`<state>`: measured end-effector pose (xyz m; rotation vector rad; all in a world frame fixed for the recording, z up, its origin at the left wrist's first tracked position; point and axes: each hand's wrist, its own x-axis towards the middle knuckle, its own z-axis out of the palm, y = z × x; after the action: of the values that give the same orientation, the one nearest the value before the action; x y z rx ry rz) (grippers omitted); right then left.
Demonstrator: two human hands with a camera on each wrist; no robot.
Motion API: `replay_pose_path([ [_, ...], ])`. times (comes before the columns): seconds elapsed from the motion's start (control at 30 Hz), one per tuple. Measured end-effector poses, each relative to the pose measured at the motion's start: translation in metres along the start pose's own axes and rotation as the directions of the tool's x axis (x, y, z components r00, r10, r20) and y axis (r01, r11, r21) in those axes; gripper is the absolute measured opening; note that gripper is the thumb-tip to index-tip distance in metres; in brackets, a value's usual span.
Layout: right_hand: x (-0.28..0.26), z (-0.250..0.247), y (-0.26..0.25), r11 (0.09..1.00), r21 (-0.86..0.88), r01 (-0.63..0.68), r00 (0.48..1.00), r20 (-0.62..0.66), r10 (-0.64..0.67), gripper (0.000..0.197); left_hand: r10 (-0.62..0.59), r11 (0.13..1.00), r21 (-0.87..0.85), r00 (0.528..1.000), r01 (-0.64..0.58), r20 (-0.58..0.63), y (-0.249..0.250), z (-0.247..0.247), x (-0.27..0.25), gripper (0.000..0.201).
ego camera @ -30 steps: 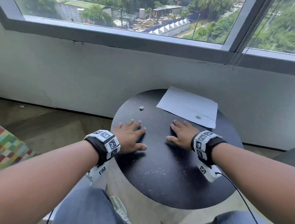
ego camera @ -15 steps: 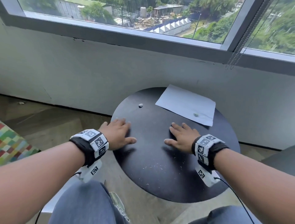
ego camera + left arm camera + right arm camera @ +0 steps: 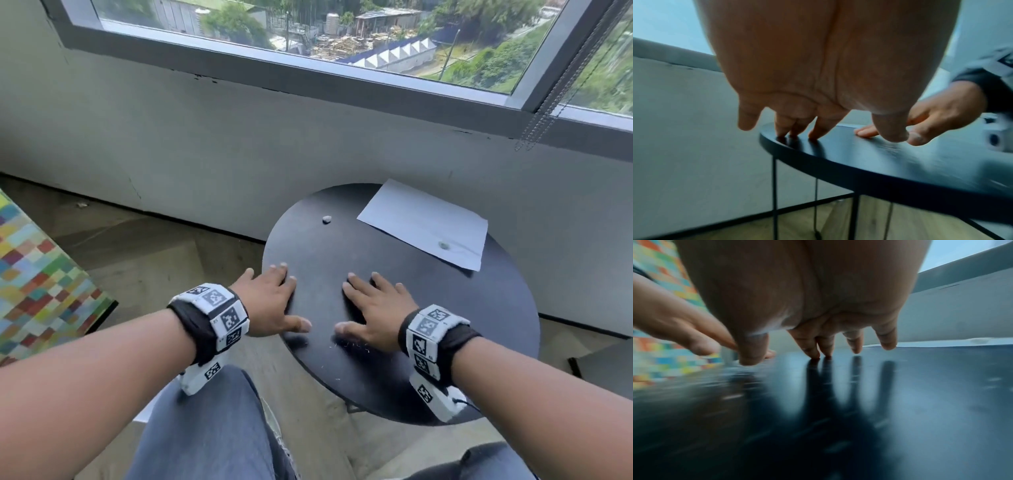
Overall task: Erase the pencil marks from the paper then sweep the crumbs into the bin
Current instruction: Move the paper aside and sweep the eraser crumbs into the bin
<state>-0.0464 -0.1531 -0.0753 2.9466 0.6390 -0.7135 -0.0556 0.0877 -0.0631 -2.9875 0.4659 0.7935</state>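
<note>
Two hands are flat on the round black desk (image 3: 496, 325), so I read this as the sweeping step, not the erasing. My left hand (image 3: 270, 301) lies at the desk's left edge with its fingers (image 3: 818, 128) straight and touching the top, holding nothing. My right hand (image 3: 373, 315) is just beside it, fingers (image 3: 809, 345) spread and pressed down, also holding nothing; the two thumbs nearly meet. The crumbs (image 3: 356, 346), pale flecks, lie scattered on the dark top just on my side of the right hand, with a few more toward the near rim. The paper (image 3: 424, 222) lies at the far right of the desk, well apart from both hands, with a small pale lump (image 3: 443, 245) on it, perhaps the eraser; another lump (image 3: 327, 219) sits on the bare top to its left.

Next, I judge, the flecks must be gathered and pushed over an edge, which calls for a receptacle below.

I see no bin in any view. Whether the paper is clean of pencil I cannot tell at this range. Both wrist views are blurred, and the crumbs barely show there.
</note>
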Motion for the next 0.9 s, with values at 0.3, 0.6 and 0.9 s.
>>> replay_pose_path([
  [0.3,0.019,-0.032,-0.002,0.979,0.197,0.043,0.993,-0.12,-0.02,0.076,0.03,0.972,-0.225,0.989,-0.063,-0.145,-0.009,0.001,-0.017,0.091],
  [0.6,0.002,-0.013,-0.019,0.915,-0.082,0.396,0.917,0.086,-0.389,0.094,0.163,0.973,0.162,0.986,-0.166,0.032,-0.018,0.023,-0.027,0.112],
  [0.9,0.041,-0.011,-0.009,0.983,-0.124,0.134,0.991,-0.006,-0.136,0.089,0.022,1.0,0.008,0.998,-0.021,-0.06,-0.025,0.0,0.003,0.101],
])
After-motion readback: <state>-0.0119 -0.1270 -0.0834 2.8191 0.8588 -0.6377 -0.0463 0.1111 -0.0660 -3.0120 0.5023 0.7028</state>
